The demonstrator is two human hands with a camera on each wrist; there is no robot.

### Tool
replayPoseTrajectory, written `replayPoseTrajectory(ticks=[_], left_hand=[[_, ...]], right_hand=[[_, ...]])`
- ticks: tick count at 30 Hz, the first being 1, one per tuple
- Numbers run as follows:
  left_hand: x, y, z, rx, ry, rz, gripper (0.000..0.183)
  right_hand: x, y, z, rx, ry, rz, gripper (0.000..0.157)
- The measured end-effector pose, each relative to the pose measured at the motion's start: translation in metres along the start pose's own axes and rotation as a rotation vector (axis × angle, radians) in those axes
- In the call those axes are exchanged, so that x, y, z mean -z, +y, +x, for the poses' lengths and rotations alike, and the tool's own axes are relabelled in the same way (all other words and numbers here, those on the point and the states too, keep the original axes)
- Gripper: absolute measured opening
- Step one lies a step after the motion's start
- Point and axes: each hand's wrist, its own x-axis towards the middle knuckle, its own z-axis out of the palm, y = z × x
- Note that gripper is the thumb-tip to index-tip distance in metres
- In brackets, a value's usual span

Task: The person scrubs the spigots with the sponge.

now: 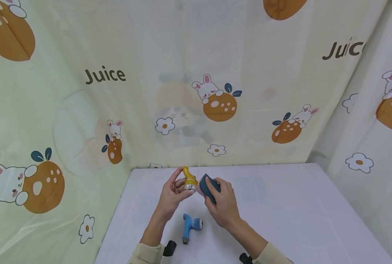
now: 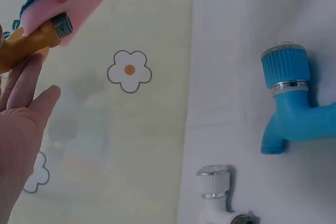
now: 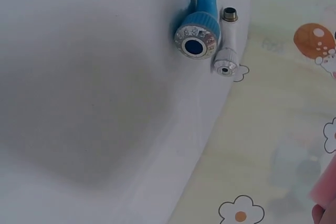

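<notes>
My left hand (image 1: 173,196) holds a yellow tap (image 1: 190,179) up over the far part of the table, pinching it between thumb and fingers. Its silver-trimmed knob faces down toward me, and its threaded end shows in the left wrist view. Just to the right, my right hand (image 1: 225,205) grips a sponge (image 1: 211,187), dark teal on one side and pink on the other. The pink side (image 2: 79,3) lies right at the yellow tap's threaded end. Only a pink corner and a fingertip show in the right wrist view.
A blue tap (image 1: 190,227) lies on the white table (image 1: 282,212) between my forearms. Beside it, in the wrist views, is a smaller white tap (image 2: 214,187). Behind the table hangs a curtain (image 1: 182,47) printed with rabbits and oranges.
</notes>
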Motion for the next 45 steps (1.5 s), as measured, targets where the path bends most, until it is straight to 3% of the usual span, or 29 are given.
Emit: replayPoseTrajectory(ticks=[9, 15, 20, 24, 29, 35, 39, 45], left_hand=[[0.0, 0.005, 0.001, 0.014, 0.117, -0.051, 0.082], [0.001, 0.006, 0.003, 0.007, 0.142, -0.077, 0.078], [-0.004, 0.004, 0.003, -0.004, 0.133, -0.071, 0.071], [-0.008, 0.003, 0.004, 0.037, 0.14, -0.062, 0.062], [-0.012, 0.003, 0.007, 0.084, 0.113, -0.078, 0.048], [-0.013, 0.002, 0.008, 0.064, 0.074, -0.194, 0.047], [-0.011, 0.002, 0.007, 0.038, 0.107, -0.141, 0.049], [-0.014, 0.004, 0.007, -0.003, 0.162, -0.028, 0.048]], right_hand=[[-0.003, 0.008, -0.006, 0.013, 0.026, 0.018, 0.055], [-0.001, 0.011, -0.005, 0.021, 0.041, 0.182, 0.058], [0.006, -0.002, -0.002, 0.082, 0.023, 0.312, 0.063], [0.014, -0.015, 0.002, 0.143, 0.044, 0.364, 0.066], [0.019, -0.028, 0.006, 0.218, 0.073, 0.344, 0.069], [0.016, -0.033, 0.007, 0.235, 0.125, 0.264, 0.065], [0.013, -0.032, 0.007, 0.204, 0.149, 0.253, 0.059], [0.009, -0.027, 0.011, 0.17, 0.193, 0.248, 0.063]])
